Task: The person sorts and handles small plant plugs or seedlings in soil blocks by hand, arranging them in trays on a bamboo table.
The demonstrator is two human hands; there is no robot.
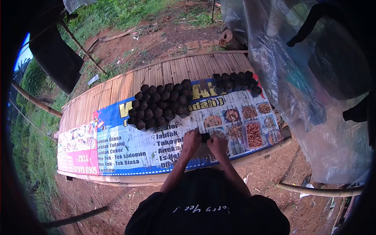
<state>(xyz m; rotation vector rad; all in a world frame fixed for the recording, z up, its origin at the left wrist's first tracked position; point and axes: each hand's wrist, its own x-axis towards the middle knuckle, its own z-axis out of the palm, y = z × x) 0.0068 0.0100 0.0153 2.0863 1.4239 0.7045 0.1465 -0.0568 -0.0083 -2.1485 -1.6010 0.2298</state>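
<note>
My left hand [192, 141] and my right hand [217, 145] come together over the near edge of a printed banner. Between them is a small black bag [205, 137], and the fingers of both hands are closed on it from either side. Beyond my hands stands a tight cluster of small black bags [156, 105], with dark, soil-like stuff at their tops. A smaller group of similar black bags [237, 81] sits farther right, near the far edge of the banner.
The banner [117, 152], with menu words and food pictures, covers most of a bamboo-slat table [156, 76]. Clear plastic sheeting [270, 58] hangs at the right. Bamboo poles [325, 190] cross at the sides, over reddish bare ground [133, 49].
</note>
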